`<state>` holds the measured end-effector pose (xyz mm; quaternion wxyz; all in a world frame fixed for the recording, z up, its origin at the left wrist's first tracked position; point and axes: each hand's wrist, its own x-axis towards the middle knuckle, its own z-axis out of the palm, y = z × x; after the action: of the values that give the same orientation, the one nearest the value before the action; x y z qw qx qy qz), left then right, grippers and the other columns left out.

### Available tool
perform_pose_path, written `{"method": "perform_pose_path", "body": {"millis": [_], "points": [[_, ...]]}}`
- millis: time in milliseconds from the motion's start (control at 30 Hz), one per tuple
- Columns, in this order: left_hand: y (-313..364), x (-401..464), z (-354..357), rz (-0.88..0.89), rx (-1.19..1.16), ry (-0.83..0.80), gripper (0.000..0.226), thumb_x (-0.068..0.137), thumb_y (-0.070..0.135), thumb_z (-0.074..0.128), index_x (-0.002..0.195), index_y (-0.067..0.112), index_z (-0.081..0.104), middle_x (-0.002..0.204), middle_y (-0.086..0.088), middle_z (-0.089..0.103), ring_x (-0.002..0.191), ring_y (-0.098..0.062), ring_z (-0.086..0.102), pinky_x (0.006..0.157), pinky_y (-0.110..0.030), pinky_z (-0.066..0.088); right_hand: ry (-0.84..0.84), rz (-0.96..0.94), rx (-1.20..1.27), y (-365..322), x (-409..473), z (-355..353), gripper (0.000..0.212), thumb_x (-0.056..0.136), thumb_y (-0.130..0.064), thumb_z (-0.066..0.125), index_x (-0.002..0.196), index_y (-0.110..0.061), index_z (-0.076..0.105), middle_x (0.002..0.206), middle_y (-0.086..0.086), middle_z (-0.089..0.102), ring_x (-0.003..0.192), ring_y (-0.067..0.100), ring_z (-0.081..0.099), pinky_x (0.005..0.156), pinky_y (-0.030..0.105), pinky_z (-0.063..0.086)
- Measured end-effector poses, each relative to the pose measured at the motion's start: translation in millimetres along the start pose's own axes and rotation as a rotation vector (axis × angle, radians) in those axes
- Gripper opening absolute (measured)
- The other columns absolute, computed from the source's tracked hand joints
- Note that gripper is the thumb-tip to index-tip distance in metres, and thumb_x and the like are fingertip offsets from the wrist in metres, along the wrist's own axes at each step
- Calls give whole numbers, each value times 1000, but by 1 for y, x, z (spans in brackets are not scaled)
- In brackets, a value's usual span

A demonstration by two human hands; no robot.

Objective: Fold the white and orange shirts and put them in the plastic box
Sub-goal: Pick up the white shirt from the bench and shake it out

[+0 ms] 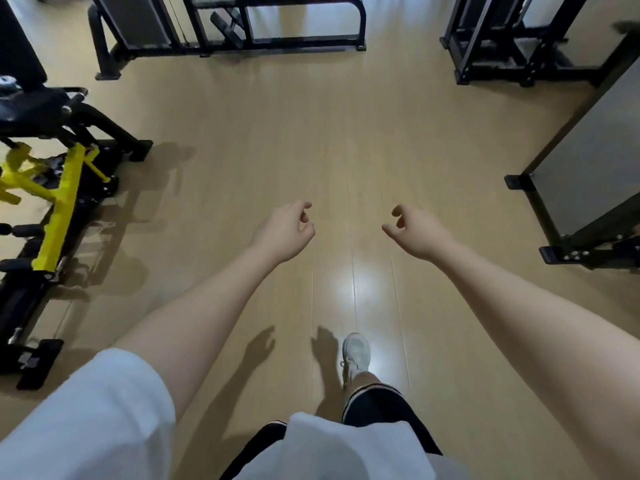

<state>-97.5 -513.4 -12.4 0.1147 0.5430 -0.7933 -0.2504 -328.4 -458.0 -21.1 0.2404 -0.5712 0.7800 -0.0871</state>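
Both arms are out in front, over bare wood-look floor (346,140). Left hand (282,233) hangs palm-down w/ fingers loosely curled, thumb near the index tip but nothing between them. Right hand (417,233) mirrors it: loose curl, empty, nothing pinched. Hands are apart, w/ a gap of floor between.

Task items: neither the white nor the orange shirt to fold is in view, and no plastic box either. The white fabric at bottom is the person's own sleeve (104,410) and shirt hem. One white sneaker (356,351) is forward of the body, so prob. mid-stride.

Surroundings: black/yellow gym bench (59,202) at left, black machine frame (225,32) top centre, another rack (512,43) top right, grey panel on black base (581,174) at right.

Step in hand, as I read it: approach/search stage, no folding begun, nothing in the box as far as can be seen.

Next move needs: find the shirts and box, prob. by turning or walking on, then reach w/ both hands to take a shirt by its shoulders or hem and lay it flat.
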Motion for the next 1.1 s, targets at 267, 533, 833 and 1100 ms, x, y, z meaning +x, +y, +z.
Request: {"method": "perform_pose_path", "body": {"millis": [267,533,833,1100], "points": [[14,219,0,-31,-13,-35,43,89,17,46,131,9,44,114,-6,61,104,-26,55,84,-30,43,-29,28,-19,21,214,-55,50,92,-41,46,130,-8,43,127,15,56,117,32,51,89,38,45],[30,426,-44,-46,-52,41,42,90,16,46,131,9,44,115,-8,60,105,-27,54,84,-29,41,-59,-35,-66,-13,413,-143,50,92,-41,45,130,-8,43,128,14,56,118,32,52,92,38,44],[-21,661,-59,-94,-110,74,44,87,13,46,131,9,45,114,-8,61,108,-26,55,91,-31,44,-46,-91,-45,-50,644,-170,50,92,-42,46,129,-9,43,126,13,57,116,32,53,94,40,45],[-45,896,-129,-61,-137,14,41,88,9,48,129,6,47,113,-12,61,104,-28,56,89,-26,40,-31,-11,-34,-100,867,-242,50,92,-44,44,129,-10,44,126,12,57,116,31,53,93,39,46]]}}
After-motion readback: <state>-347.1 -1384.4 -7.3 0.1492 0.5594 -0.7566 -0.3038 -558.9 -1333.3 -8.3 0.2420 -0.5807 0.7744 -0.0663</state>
